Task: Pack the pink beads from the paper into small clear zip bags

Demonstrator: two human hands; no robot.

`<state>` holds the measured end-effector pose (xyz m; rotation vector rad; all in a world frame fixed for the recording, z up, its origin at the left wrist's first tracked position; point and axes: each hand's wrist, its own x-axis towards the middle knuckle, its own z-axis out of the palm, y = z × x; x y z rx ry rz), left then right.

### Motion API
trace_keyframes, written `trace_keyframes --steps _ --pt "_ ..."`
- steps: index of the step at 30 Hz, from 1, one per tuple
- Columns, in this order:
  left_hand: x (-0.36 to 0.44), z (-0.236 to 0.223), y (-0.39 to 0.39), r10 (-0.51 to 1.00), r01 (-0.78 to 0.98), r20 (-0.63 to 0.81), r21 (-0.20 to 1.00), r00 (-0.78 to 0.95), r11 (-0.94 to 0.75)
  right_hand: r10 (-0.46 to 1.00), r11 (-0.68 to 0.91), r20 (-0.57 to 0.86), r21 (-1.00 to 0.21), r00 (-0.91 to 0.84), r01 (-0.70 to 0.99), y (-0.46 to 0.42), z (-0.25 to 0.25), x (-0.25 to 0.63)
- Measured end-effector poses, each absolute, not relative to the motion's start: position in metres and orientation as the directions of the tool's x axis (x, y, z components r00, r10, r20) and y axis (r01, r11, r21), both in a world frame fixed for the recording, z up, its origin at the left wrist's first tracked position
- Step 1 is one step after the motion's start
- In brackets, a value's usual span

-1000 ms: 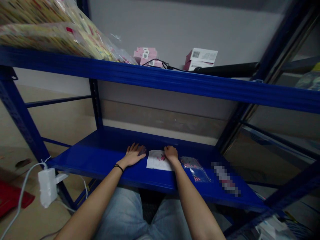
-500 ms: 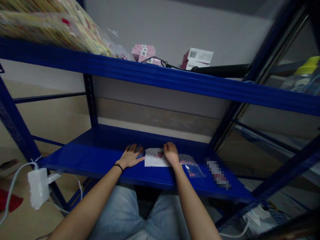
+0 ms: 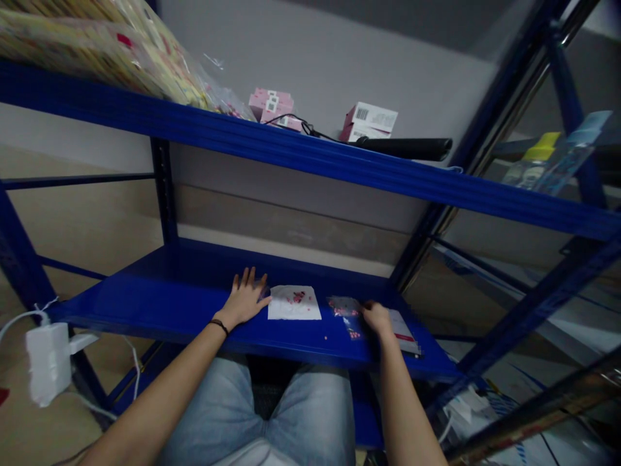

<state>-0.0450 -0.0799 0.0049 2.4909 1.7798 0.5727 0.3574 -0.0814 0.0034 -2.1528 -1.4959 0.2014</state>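
My left hand (image 3: 245, 298) lies with fingers spread on the blue shelf, just left of a white sheet of paper (image 3: 281, 312). A clear plastic piece partly shows under its fingers. Small pinkish-red bits (image 3: 298, 297) are gathered on the paper. To the right lie clear plastic bags (image 3: 345, 307) with small pink pieces inside. At their right edge my right hand (image 3: 377, 317) has its fingers curled and appears to pinch a bag; its fingertips are partly hidden.
A flat white-and-red item (image 3: 402, 331) lies right of my right hand. The upper shelf (image 3: 291, 152) crosses above my hands, carrying pink boxes (image 3: 274, 105), white-and-pink boxes (image 3: 371, 121) and a black tube (image 3: 412, 148). A white power adapter (image 3: 48, 362) hangs at left.
My right hand has moved right, from the paper to the bags' right edge. The bags look shifted and bunched. My left hand stays spread beside the paper. The view has shifted slightly.
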Motion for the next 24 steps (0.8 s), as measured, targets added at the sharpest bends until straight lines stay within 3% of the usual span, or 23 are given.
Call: trace_keyframes --steps 2,3,5,7,10,12,15,21,24 --pt "-0.005 0.009 -0.120 0.807 0.838 0.464 0.212 0.366 -0.502 0.787 -0.237 0.361 -0.571 0.500 0.786 -0.103 -0.006 0.330" --pt "0.019 0.006 -0.140 0.722 0.756 0.490 0.177 0.488 -0.631 0.660 -0.170 0.480 -0.653 0.577 0.738 -0.118 -0.015 0.314" --pt "0.063 -0.010 -0.172 0.573 0.602 0.505 0.126 0.645 -0.788 0.485 0.017 0.633 -0.697 0.603 0.717 -0.150 -0.040 0.284" --pt "0.094 -0.033 -0.187 0.539 0.563 0.483 0.110 0.690 -0.819 0.377 0.150 0.662 -0.734 0.648 0.663 -0.178 -0.069 0.264" --pt "0.110 -0.058 -0.182 0.524 0.548 0.409 0.066 0.747 -0.834 0.156 0.222 0.551 -0.828 0.820 0.514 -0.199 -0.103 0.257" --pt "0.108 -0.064 -0.174 0.532 0.559 0.402 0.059 0.745 -0.827 0.183 0.340 0.470 -0.854 0.863 0.393 -0.202 -0.114 0.257" --pt "0.104 -0.061 -0.169 0.556 0.588 0.441 0.076 0.705 -0.806 0.365 0.454 0.400 -0.865 0.841 0.214 -0.200 -0.111 0.251" --pt "0.097 -0.058 -0.169 0.562 0.563 0.497 0.167 0.661 -0.809 0.450 0.447 0.359 -0.883 0.817 0.142 -0.193 -0.062 0.264" --pt "0.083 -0.048 -0.153 0.587 0.548 0.493 0.241 0.642 -0.801 0.524 0.336 0.334 -0.926 0.783 0.170 -0.168 -0.036 0.301"
